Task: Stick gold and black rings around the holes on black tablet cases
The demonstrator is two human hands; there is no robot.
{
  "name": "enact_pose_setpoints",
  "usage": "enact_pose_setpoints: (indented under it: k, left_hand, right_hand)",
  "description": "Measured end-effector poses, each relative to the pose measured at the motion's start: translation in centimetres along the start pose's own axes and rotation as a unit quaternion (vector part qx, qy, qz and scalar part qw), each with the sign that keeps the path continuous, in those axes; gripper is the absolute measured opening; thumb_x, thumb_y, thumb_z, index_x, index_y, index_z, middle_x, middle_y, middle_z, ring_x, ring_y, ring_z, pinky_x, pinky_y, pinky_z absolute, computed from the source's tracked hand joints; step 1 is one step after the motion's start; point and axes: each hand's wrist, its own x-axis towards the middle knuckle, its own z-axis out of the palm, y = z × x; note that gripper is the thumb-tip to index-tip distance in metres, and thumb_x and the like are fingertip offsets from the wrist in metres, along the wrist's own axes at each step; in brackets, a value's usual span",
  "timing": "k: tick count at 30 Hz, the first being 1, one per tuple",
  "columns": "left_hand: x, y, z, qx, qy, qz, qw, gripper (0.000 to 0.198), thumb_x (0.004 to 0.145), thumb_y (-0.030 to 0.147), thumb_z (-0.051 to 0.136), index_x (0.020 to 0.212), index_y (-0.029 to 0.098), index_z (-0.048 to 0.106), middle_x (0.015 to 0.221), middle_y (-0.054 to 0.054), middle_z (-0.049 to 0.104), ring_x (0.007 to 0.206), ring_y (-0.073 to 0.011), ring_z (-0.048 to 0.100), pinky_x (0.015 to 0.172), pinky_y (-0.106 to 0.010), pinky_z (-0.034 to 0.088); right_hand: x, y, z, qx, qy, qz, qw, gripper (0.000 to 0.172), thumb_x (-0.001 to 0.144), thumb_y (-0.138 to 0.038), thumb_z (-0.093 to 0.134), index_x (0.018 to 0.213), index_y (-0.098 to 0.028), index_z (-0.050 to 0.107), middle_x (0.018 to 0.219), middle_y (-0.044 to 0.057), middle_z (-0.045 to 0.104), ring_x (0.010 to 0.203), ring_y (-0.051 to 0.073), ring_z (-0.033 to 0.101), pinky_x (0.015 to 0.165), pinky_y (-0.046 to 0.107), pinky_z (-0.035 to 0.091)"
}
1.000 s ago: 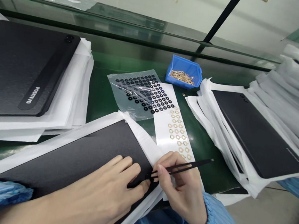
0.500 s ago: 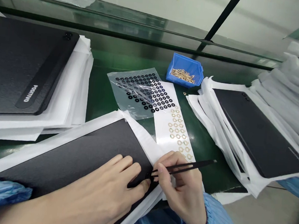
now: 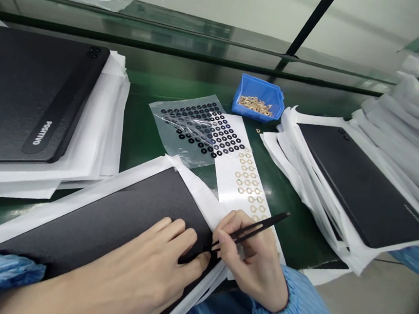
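My left hand (image 3: 148,269) lies flat, fingers stretched, on a black tablet cover (image 3: 109,216) that rests on white foam sheets in front of me. Its fingertips sit near the cover's right corner. My right hand (image 3: 251,263) pinches black tweezers (image 3: 247,231), whose tips touch that corner just beside my left forefinger. Whatever the tips hold is too small to see. Right behind my right hand lies a white backing strip (image 3: 244,179) carrying small black rings and gold rings.
A clear plastic sheet of black rings (image 3: 186,125) overlaps the strip. A blue bin (image 3: 260,100) of gold rings stands behind it. Stacks of black covers on white foam lie at the left (image 3: 31,97) and right (image 3: 361,185). More foam sheets (image 3: 414,116) are piled far right.
My right hand tilted the tweezers, so their rear end swung up and to the left. The tips stay at the cover's corner. My left hand has not moved.
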Motion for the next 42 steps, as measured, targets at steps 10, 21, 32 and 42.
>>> enact_pose_setpoints:
  k: [10, 21, 32, 42]
  left_hand:
    - [-0.23, 0.04, 0.19, 0.002, 0.007, 0.004, 1.0, 0.036, 0.089, 0.012, 0.043, 0.125, 0.015, 0.047, 0.089, -0.006, 0.052, 0.084, -0.0216, 0.046, 0.079, -0.036, 0.039]
    - [0.04, 0.04, -0.16, 0.008, -0.002, 0.003, 1.0, 0.035, 0.084, 0.01, 0.049, 0.119, 0.016, 0.051, 0.086, -0.004, 0.05, 0.08, -0.0208, 0.045, 0.077, -0.035, 0.038]
    - [-0.03, 0.09, -0.12, 0.005, 0.005, 0.004, 1.0, 0.037, 0.087, 0.01, 0.045, 0.124, 0.015, 0.049, 0.087, -0.005, 0.052, 0.081, -0.0216, 0.045, 0.077, -0.035, 0.038]
    - [-0.02, -0.02, 0.0, 0.002, -0.005, 0.006, 1.0, 0.035, 0.088, 0.01, 0.044, 0.121, 0.015, 0.051, 0.088, -0.005, 0.052, 0.081, -0.0221, 0.044, 0.076, -0.036, 0.037]
  right_hand:
    - [-0.48, 0.16, 0.35, 0.028, 0.047, -0.013, 0.998, 0.014, 0.084, -0.008, 0.05, 0.078, -0.02, 0.051, 0.07, 0.001, 0.057, 0.06, 0.013, 0.059, 0.053, 0.026, 0.047]
    - [-0.03, -0.22, 0.25, -0.016, 0.016, -0.019, 1.0, 0.013, 0.083, -0.009, 0.049, 0.077, -0.021, 0.046, 0.067, 0.001, 0.055, 0.057, 0.013, 0.055, 0.05, 0.026, 0.044]
    - [-0.07, 0.05, 0.25, 0.036, 0.023, -0.023, 0.999, 0.014, 0.084, -0.008, 0.048, 0.078, -0.021, 0.048, 0.068, 0.0, 0.055, 0.057, 0.013, 0.057, 0.05, 0.026, 0.045]
    - [-0.19, 0.1, 0.44, 0.006, 0.035, -0.032, 0.999, 0.014, 0.084, -0.007, 0.048, 0.079, -0.02, 0.049, 0.071, 0.001, 0.055, 0.059, 0.012, 0.056, 0.053, 0.026, 0.044]
